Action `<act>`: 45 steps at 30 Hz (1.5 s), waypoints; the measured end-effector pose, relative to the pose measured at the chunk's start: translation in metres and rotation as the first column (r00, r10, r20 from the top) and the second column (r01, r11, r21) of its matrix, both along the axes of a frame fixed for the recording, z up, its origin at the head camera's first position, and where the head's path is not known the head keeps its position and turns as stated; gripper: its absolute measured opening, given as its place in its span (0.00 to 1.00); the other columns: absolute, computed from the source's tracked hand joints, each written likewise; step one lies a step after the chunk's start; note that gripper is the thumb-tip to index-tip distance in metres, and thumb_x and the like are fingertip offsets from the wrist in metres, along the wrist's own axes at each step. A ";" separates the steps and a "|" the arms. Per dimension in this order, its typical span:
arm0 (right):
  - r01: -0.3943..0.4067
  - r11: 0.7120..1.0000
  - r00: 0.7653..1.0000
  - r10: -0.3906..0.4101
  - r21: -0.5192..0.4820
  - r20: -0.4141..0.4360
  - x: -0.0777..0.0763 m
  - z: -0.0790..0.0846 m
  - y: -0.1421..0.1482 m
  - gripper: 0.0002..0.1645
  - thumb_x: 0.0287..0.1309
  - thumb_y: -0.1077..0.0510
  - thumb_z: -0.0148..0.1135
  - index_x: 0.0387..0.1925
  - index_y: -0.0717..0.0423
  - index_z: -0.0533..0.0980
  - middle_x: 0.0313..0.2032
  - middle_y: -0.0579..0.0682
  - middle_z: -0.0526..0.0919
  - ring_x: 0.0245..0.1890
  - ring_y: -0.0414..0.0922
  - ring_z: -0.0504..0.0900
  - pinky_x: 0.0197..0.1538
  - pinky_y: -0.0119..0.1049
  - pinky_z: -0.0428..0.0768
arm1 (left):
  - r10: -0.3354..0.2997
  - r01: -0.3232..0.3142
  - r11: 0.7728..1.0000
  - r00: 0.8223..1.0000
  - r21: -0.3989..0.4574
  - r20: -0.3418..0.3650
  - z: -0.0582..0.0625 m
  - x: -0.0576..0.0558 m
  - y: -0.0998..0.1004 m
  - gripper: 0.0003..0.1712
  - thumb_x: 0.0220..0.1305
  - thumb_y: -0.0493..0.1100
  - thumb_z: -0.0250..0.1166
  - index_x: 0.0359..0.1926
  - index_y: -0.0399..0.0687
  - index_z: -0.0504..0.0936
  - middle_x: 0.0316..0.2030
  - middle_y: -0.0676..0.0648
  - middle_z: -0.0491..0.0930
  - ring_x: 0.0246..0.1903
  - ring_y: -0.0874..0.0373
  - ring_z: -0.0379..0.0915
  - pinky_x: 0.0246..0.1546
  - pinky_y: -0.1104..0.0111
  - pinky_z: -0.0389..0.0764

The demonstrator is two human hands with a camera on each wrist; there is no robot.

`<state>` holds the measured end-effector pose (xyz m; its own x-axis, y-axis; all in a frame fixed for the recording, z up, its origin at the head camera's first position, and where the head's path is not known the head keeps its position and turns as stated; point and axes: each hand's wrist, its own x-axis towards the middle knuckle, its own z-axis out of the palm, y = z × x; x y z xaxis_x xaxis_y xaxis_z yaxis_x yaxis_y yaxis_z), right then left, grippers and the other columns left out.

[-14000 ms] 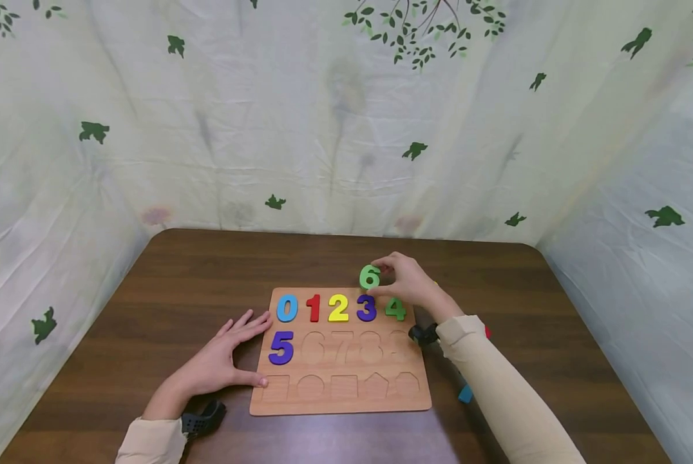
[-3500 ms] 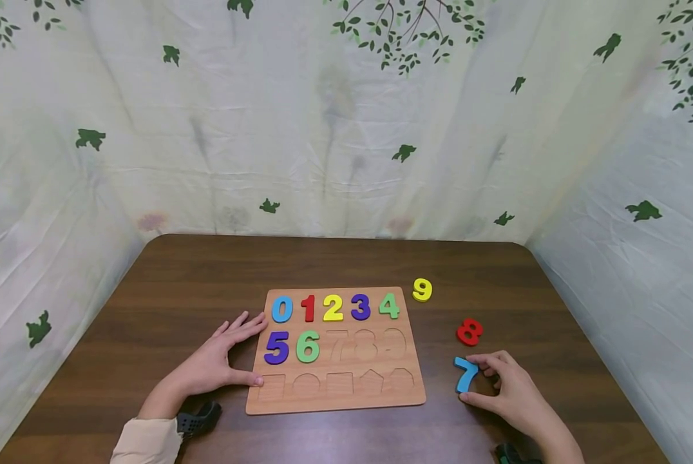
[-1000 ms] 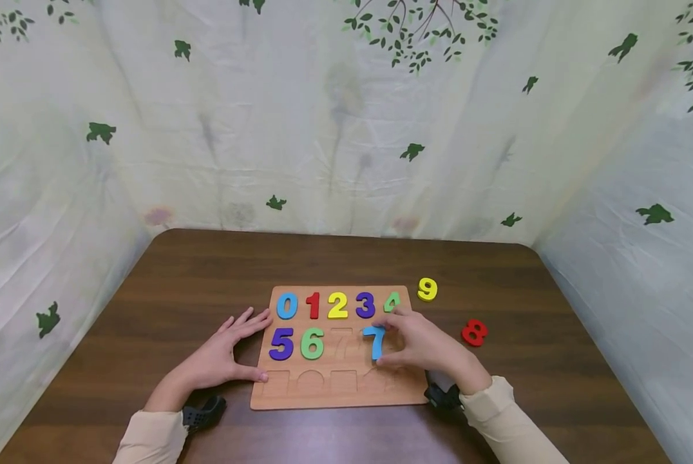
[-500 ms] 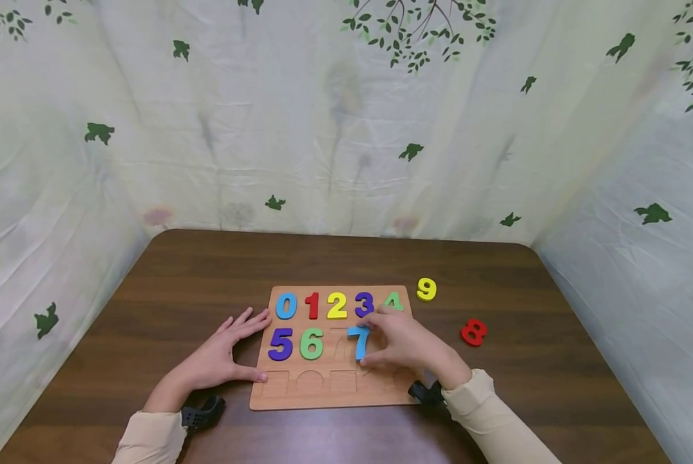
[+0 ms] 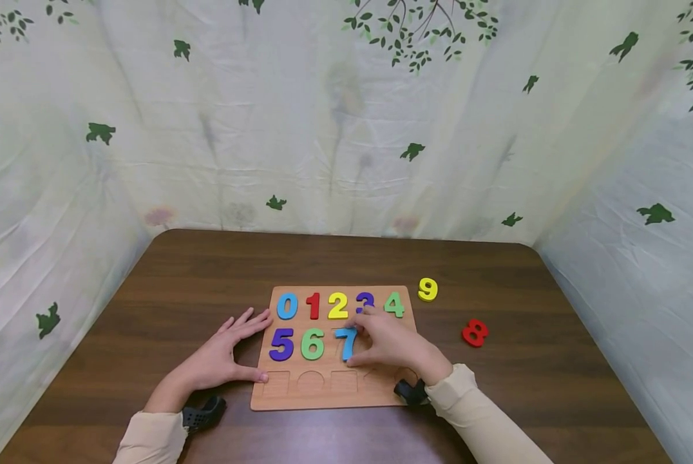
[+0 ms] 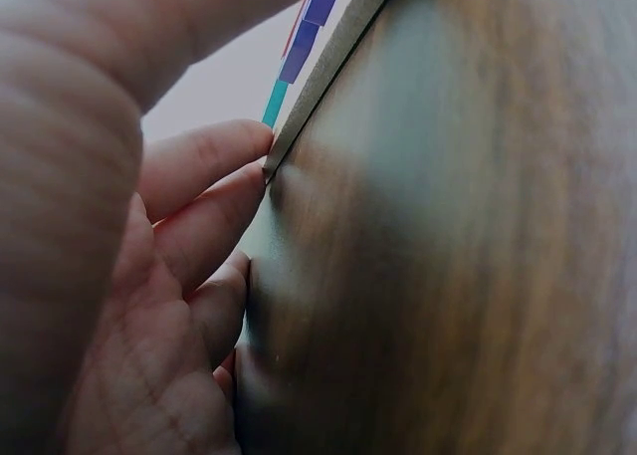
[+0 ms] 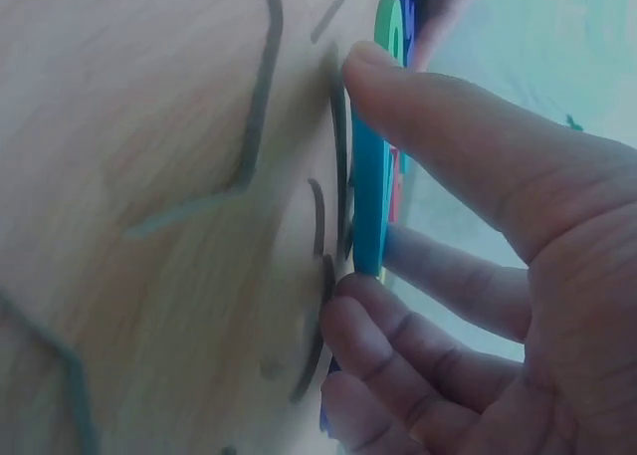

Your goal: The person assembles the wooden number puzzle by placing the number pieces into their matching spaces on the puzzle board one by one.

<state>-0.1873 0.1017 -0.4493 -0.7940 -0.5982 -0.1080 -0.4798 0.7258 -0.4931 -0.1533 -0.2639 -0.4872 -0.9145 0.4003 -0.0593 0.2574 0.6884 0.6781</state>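
A wooden number puzzle board lies on the table. In its top row sit a blue 0, red 1, yellow 2, purple 3 and green 4; the purple 5 and green 6 sit at the left of the second row. My right hand pinches the blue number 7 between thumb and fingers, over the slot beside the 6. In the right wrist view the 7 stands edge-on close to the board's surface. My left hand rests with spread, straight fingers along the board's left edge.
On the table right of the board lie a yellow 9 and a red 8. Outlined recesses run along the board's front row. A white cloth with leaf prints hangs behind and beside the table.
The right hand brought the 6 into the second row, then picked up the 7 from the table's right and slid it leftward over the board. The left hand stayed at the board's edge.
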 end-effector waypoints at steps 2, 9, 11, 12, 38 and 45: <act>-0.008 1.000 1.000 0.008 0.000 -0.012 0.000 0.000 -0.002 0.37 0.53 0.39 0.85 0.61 0.49 0.82 0.55 0.49 0.82 0.51 0.44 0.77 0.53 0.40 0.83 | 0.000 0.000 1.000 1.000 0.002 -0.001 0.000 0.000 0.000 0.62 0.48 0.64 0.85 0.81 0.55 0.69 0.84 0.44 0.60 0.85 0.30 0.38 0.80 0.28 0.36; 0.003 1.000 1.000 -0.002 0.011 -0.030 0.001 0.002 -0.007 0.39 0.53 0.39 0.85 0.61 0.52 0.80 0.55 0.50 0.81 0.48 0.44 0.76 0.49 0.37 0.81 | 0.000 0.000 1.000 1.000 0.003 0.004 0.000 0.001 0.001 0.62 0.48 0.64 0.85 0.81 0.54 0.69 0.84 0.44 0.60 0.85 0.30 0.38 0.80 0.28 0.36; 0.010 1.000 0.999 -0.009 0.015 -0.034 0.001 0.001 -0.008 0.39 0.53 0.39 0.85 0.60 0.52 0.80 0.53 0.49 0.81 0.45 0.44 0.76 0.46 0.35 0.80 | 0.002 -0.002 1.000 1.000 0.002 0.006 0.000 0.001 0.001 0.62 0.48 0.64 0.85 0.81 0.54 0.69 0.84 0.44 0.60 0.85 0.29 0.38 0.80 0.28 0.35; 0.014 1.000 0.999 -0.013 0.019 -0.037 0.001 0.001 -0.009 0.39 0.53 0.39 0.85 0.60 0.52 0.80 0.53 0.49 0.80 0.45 0.43 0.76 0.46 0.35 0.80 | 0.002 -0.002 1.000 1.000 0.001 0.007 0.000 0.001 0.001 0.62 0.48 0.64 0.85 0.81 0.54 0.69 0.84 0.43 0.60 0.85 0.29 0.38 0.80 0.28 0.35; 0.037 0.999 0.999 -0.037 0.003 -0.039 0.002 -0.001 -0.009 0.40 0.52 0.36 0.84 0.59 0.52 0.81 0.55 0.48 0.81 0.48 0.42 0.78 0.50 0.36 0.82 | -0.009 0.009 1.000 1.000 0.006 -0.009 0.000 -0.001 0.001 0.63 0.47 0.65 0.85 0.81 0.54 0.69 0.84 0.44 0.60 0.85 0.30 0.38 0.80 0.27 0.36; 0.036 0.999 0.999 -0.036 -0.021 -0.009 0.002 0.000 -0.005 0.39 0.53 0.37 0.84 0.60 0.53 0.82 0.52 0.48 0.80 0.49 0.43 0.77 0.53 0.39 0.83 | -0.008 0.008 1.000 1.000 0.010 -0.006 -0.001 -0.001 0.001 0.63 0.47 0.64 0.85 0.82 0.55 0.68 0.84 0.44 0.60 0.85 0.30 0.37 0.80 0.28 0.36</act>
<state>-0.1855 0.0970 -0.4490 -0.8162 -0.5711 -0.0878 -0.4583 0.7323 -0.5037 -0.1545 -0.2631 -0.4878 -0.9115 0.4082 -0.0493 0.2673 0.6794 0.6834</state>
